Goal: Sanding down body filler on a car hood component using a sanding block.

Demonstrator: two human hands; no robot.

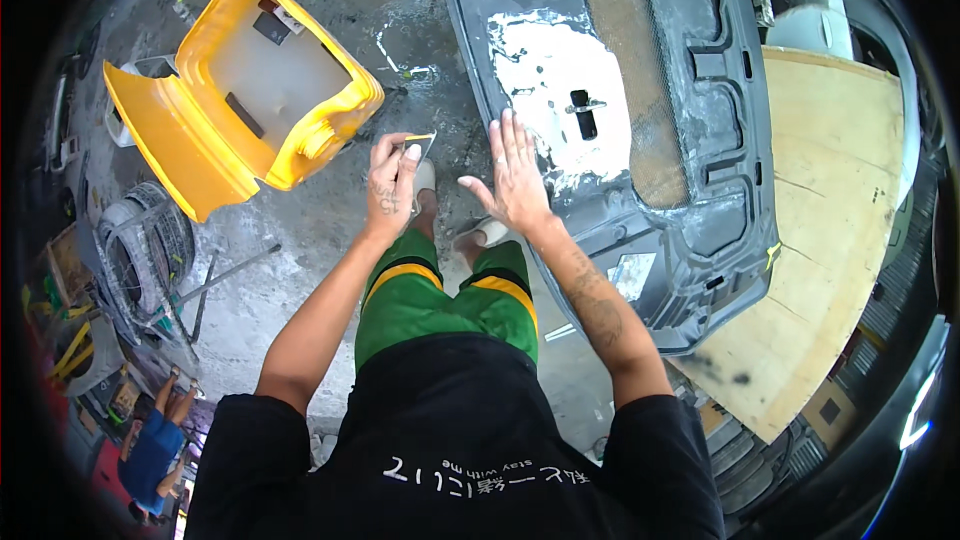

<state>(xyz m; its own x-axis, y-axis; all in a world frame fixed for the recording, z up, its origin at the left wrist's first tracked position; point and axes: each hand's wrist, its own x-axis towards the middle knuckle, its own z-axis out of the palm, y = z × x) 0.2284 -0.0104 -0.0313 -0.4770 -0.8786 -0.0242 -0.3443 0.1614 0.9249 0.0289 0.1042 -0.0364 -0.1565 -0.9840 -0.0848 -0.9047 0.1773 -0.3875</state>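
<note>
My left hand (391, 185) is closed in a pinch round a small thin flat piece (421, 144) with a yellow edge and a grey face; its exact kind does not show. To the right, my right hand (517, 175) lies flat on the near-left edge of a dark car hood (610, 230), fingers stretched out and thumb apart. Just ahead of its fingertips, a white filler-like patch (570, 70) covers part of the hood around a dark slot with a metal latch piece (584, 110).
A cut-open yellow jerry can (270, 155) with its flap folded out stands ahead left, holding cloudy liquid and dark pieces. A plywood sheet (830, 190) lies beyond the hood. Metal rods and wheels (145, 240) are at left. Another person (155, 450) is at lower left.
</note>
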